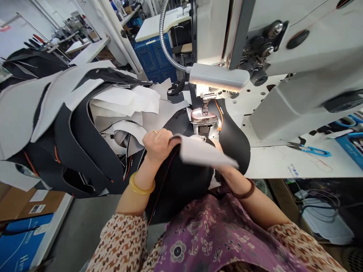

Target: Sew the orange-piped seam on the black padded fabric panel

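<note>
My left hand (156,144) grips the edge of a black fabric piece (181,181) with a white lining (202,153), just in front of the sewing machine's presser foot (204,109). The white lining hides most of my right hand (219,168); only its wrist, with a dark bracelet, shows under the fabric, so its grip is unclear. More of the black piece with orange trim (220,113) lies under the needle on the post bed. A yellow bangle sits on my left wrist.
A big stack of black and white cut pieces (70,124) fills the left side. The white sewing machine body (297,68) and its lamp (218,77) loom at upper right. Blue-handled scissors (310,149) lie on the white table. Cardboard boxes (25,219) sit at lower left.
</note>
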`<action>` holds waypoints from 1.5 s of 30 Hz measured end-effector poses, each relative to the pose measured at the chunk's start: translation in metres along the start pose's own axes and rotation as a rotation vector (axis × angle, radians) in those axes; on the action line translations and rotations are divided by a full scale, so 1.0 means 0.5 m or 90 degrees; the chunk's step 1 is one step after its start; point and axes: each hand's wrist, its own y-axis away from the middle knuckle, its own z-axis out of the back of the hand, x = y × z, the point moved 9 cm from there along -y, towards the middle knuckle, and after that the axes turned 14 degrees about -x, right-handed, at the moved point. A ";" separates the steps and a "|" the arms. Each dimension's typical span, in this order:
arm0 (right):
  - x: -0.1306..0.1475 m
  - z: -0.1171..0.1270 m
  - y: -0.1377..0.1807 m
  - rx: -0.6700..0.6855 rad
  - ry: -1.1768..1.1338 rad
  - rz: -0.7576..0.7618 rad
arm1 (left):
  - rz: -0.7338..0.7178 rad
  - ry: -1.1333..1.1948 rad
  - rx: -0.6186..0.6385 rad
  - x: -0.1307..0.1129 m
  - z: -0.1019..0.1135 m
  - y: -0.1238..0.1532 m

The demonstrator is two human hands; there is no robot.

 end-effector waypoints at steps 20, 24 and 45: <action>0.011 0.110 -0.137 -0.107 -0.030 -0.307 | 0.380 0.219 -0.035 0.067 -0.222 0.150; 0.008 0.117 -0.149 -0.131 -0.005 -0.241 | -0.061 0.276 0.043 -0.062 -0.217 0.117; 0.080 0.191 -0.218 -0.310 0.452 0.225 | -0.017 0.163 0.167 -0.055 -0.294 0.100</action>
